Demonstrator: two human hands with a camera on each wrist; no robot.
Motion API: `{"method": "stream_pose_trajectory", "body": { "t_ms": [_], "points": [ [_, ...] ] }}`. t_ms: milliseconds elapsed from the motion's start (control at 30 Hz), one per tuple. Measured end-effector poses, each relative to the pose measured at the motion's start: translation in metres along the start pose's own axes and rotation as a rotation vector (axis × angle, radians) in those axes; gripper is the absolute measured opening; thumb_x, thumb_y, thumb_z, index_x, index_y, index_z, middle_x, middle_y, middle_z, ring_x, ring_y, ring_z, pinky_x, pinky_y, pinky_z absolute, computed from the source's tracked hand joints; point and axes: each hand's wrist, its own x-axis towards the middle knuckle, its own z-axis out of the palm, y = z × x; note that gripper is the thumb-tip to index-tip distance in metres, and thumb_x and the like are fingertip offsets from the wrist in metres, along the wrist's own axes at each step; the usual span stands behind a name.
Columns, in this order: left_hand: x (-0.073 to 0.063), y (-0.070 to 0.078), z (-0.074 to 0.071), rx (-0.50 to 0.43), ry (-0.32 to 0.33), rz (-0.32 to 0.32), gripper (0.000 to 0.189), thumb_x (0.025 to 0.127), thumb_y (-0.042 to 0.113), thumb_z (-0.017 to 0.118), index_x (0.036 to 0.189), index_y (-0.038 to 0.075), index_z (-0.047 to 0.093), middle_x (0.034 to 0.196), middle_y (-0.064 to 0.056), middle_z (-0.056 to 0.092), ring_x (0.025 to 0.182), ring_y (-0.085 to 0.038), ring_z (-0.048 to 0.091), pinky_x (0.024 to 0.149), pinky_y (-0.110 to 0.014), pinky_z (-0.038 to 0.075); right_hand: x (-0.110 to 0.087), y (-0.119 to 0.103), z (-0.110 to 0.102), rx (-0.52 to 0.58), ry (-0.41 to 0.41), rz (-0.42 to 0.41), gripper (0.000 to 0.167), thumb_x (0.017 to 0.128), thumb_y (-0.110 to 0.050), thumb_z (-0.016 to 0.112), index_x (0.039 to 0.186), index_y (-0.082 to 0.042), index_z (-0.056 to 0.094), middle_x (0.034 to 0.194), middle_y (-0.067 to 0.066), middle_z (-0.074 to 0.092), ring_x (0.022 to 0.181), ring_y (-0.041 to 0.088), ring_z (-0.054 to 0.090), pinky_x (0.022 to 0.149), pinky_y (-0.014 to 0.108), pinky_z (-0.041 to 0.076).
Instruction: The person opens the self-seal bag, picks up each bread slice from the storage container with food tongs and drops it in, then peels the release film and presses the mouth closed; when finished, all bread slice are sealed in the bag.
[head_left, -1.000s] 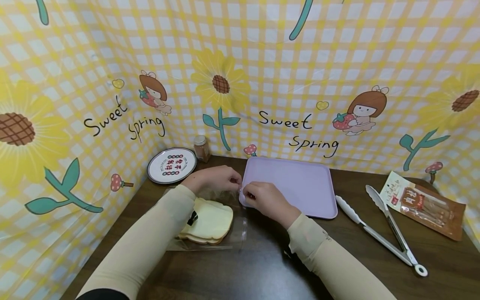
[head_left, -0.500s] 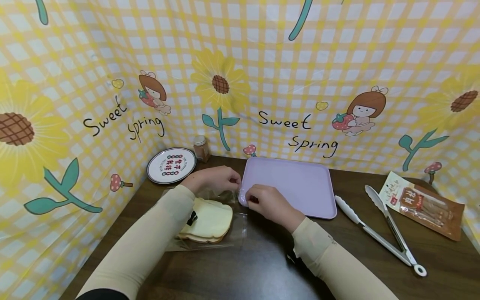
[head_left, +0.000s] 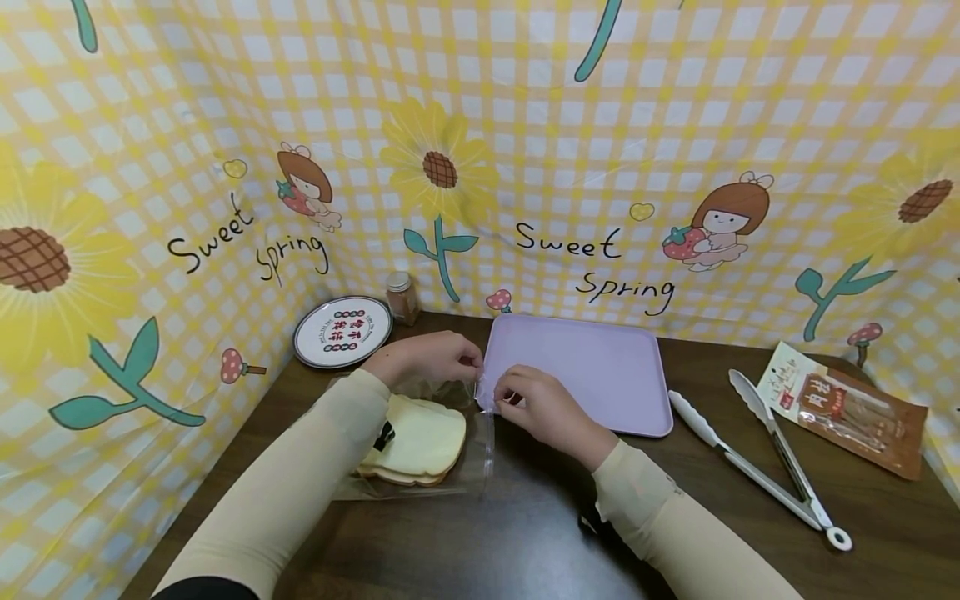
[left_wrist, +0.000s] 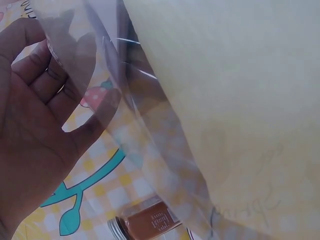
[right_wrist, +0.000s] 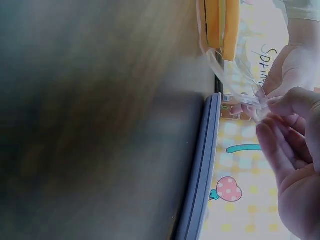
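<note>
A clear plastic bag (head_left: 480, 467) lies on the table with sliced bread (head_left: 423, 437) inside it, a black mark showing over the slices. At its far right corner my left hand (head_left: 444, 358) pinches the film. My right hand (head_left: 549, 410) pinches the bag's mouth just nearer and to the right, over the tray's left edge. In the left wrist view, film covers part of the fingers of the left hand (left_wrist: 37, 120), and bread (left_wrist: 240, 100) fills the right side. Seen from the right wrist, the right hand (right_wrist: 297, 160) holds the crumpled bag edge (right_wrist: 252, 102) between thumb and fingertips.
A lilac tray (head_left: 585, 375) lies behind the hands. To its right are white-tipped metal tongs (head_left: 772, 483), spread apart, and a brown food packet (head_left: 847, 412). A plate (head_left: 343, 332) and a small jar (head_left: 402, 298) stand at the back left, against the checked cloth (head_left: 525, 150).
My right hand has shifted slightly right and toward me, widening the gap to the left hand. The bag's film now shows between them. My left hand has barely moved.
</note>
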Motion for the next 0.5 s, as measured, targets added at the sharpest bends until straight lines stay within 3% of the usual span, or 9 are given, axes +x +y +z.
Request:
{"method": "stream_pose_trajectory", "body": {
  "t_ms": [233, 500],
  "points": [
    [-0.001, -0.002, -0.001, 0.003, 0.002, -0.009, 0.019, 0.109, 0.027, 0.061, 0.106, 0.019, 0.077, 0.092, 0.004, 0.069, 0.078, -0.008, 0.057, 0.076, -0.025, 0.05, -0.006, 0.0, 0.0, 0.03, 0.065, -0.082, 0.008, 0.097, -0.002, 0.075, 0.095, -0.009, 0.071, 0.102, 0.002, 0.074, 0.094, 0.014, 0.072, 0.083, 0.029, 0.064],
    [-0.002, -0.002, -0.001, 0.008, 0.008, 0.0, 0.019, 0.109, 0.027, 0.061, 0.106, 0.018, 0.078, 0.094, 0.003, 0.071, 0.079, -0.008, 0.057, 0.076, -0.025, 0.05, -0.012, -0.003, -0.004, -0.111, 0.155, -0.215, 0.012, 0.093, -0.002, 0.079, 0.096, -0.01, 0.071, 0.101, 0.002, 0.073, 0.095, 0.013, 0.07, 0.083, 0.026, 0.063]
  ]
}}
